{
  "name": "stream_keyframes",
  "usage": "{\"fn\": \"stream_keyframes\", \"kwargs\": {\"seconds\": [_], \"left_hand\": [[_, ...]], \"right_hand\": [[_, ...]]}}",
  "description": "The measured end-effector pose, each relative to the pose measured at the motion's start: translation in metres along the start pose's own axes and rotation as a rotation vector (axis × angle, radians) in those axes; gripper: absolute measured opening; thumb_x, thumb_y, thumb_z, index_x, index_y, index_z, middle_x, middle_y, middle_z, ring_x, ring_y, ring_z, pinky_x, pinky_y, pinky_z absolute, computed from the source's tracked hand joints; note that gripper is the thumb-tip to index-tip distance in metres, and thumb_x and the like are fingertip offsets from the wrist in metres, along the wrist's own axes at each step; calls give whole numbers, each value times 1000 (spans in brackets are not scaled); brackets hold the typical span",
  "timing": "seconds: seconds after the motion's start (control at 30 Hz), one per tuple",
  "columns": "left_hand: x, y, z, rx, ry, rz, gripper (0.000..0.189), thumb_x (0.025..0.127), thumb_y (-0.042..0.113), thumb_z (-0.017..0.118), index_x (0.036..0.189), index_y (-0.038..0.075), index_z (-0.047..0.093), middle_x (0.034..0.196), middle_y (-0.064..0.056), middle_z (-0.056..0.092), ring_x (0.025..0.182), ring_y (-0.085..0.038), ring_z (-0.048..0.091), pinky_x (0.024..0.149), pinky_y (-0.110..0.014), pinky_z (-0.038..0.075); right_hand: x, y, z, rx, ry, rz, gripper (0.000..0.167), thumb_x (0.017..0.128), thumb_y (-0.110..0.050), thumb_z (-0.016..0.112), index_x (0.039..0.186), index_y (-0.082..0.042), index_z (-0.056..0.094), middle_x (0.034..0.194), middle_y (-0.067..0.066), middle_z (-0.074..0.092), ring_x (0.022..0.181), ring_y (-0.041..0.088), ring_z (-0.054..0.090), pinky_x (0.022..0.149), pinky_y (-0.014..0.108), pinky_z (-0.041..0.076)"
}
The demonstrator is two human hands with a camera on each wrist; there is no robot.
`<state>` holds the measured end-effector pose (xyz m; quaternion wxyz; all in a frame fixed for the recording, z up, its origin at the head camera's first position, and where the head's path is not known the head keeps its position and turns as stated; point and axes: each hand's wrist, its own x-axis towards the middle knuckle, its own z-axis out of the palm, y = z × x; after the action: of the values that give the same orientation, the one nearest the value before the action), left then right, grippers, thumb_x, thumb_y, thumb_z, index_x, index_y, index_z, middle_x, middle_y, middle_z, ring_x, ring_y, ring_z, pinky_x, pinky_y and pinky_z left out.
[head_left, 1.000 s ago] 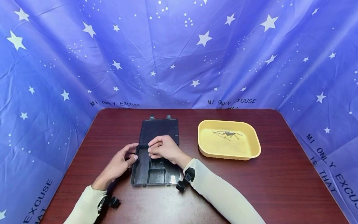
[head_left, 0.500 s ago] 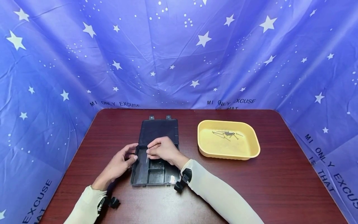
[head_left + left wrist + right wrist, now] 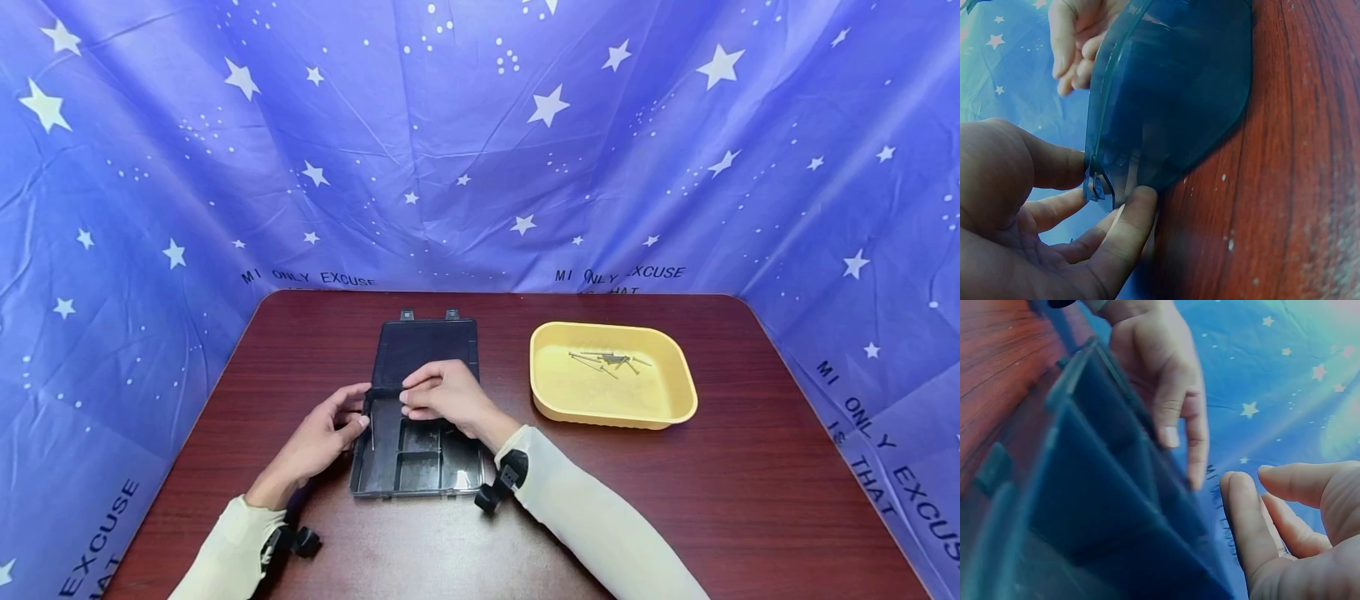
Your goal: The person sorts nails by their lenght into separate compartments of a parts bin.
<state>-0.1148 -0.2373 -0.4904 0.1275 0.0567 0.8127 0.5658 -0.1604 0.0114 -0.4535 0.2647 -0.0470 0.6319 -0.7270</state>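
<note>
Left hand (image 3: 322,437): at the left side of the compartment box, holding it by the rear corner near the hinge; in the left wrist view, thumb on the side wall, a finger against the hinge edge.
Left grip: pinching the corner of the box.
Right hand (image 3: 450,400): above the rear half of the box, fingers bent, tips pointing left.
Right grip: slightly spread; right wrist view shows a gap between thumb and index fingertip.
Compartment box (image 3: 462,462): dark translucent plastic, flat on the worktop (image 3: 750,483), left of centre; interior divided into one long left section and several smaller ones.
Lid (image 3: 426,346): folded back, away from the person; two latches (image 3: 452,314) stick out at its far edge.
Single nail (image 3: 372,433): in the long left section, close to the left wall, lying roughly lengthwise; thin pale line in the head view, ends hard to make out.
Yellow tray (image 3: 573,400): right of the box and well apart from it.
Loose nails (image 3: 617,360): small pile in the tray, crossing at various angles; exact count unclear.
Sleeves (image 3: 592,517): cream, black wrist camera (image 3: 487,497) at each cuff.
Backdrop (image 3: 480,125): blue cloth, white stars and dots, black lettering near the worktop's edges.
</note>
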Motion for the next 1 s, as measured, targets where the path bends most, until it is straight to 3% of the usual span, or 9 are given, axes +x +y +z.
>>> {"fn": "stream_keyframes", "kwargs": {"seconds": [0.3,0.63,0.8,1.0], "left_hand": [[-1,2,1,34,-2,-1,57,106,7,63,159,9,42,140,-28,58,99,-21,63,65,-28,52],[-1,3,0,34,6,-5,56,105,6,63,158,9,43,140,-28,58,101,-20,64,66,-28,53],[-1,2,0,43,11,-1,57,105,6,64,158,9,43,140,-27,58,100,-20,64,65,-28,52],[-2,1,0,40,9,4,57,105,7,64,158,9,43,139,-28,59,96,-19,64,65,-28,52]], "right_hand": [[-26,-25,-36,-12,41,-94,31,93,8,73,122,14,65,89,7,75,79,19,76,78,35,65],[-48,-44,-95,-90,170,-162,30,94,6,73,123,11,66,94,9,77,85,21,77,86,45,64],[-58,-49,-129,-158,236,-152,33,95,0,75,126,8,66,101,13,77,90,21,77,89,44,63],[-64,-46,-177,-267,322,-131,39,95,-6,77,129,11,64,99,4,76,89,14,76,88,42,64]]}}
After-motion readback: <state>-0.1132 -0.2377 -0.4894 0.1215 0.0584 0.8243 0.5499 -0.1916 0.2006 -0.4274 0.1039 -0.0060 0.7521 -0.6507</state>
